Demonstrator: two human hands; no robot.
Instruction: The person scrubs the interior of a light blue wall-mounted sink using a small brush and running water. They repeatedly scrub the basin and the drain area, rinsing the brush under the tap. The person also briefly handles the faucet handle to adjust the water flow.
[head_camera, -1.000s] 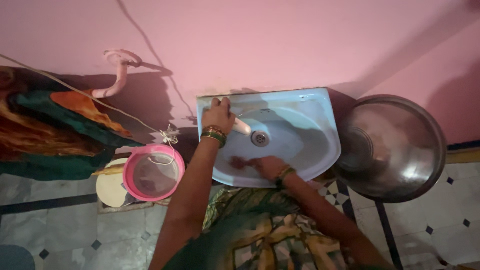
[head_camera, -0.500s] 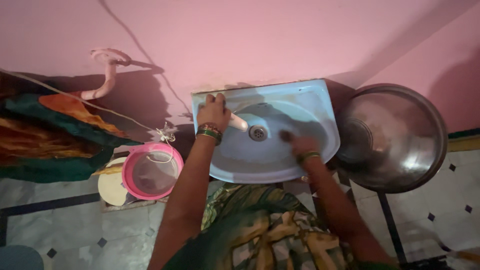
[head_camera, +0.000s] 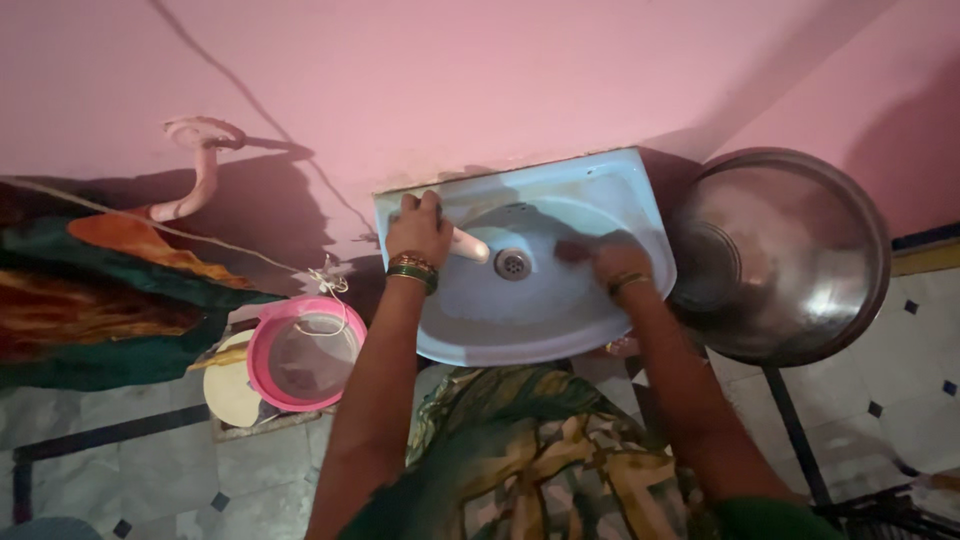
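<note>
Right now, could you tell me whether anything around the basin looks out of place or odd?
A thin cord hangs loose across the pink wall into the pink tub beside the blue basin.

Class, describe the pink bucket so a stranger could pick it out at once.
Start at the pale blue washbasin on the pink wall. Look down to its left, past the person's left forearm, to the tiled floor. The pink bucket stands there, round and bright-rimmed, unlike the large steel bowl on the basin's right.

Pale blue sink (head_camera: 560, 320); pink wall (head_camera: 500, 80); pink bucket (head_camera: 262, 380); steel-grey basin (head_camera: 790, 250).
</note>
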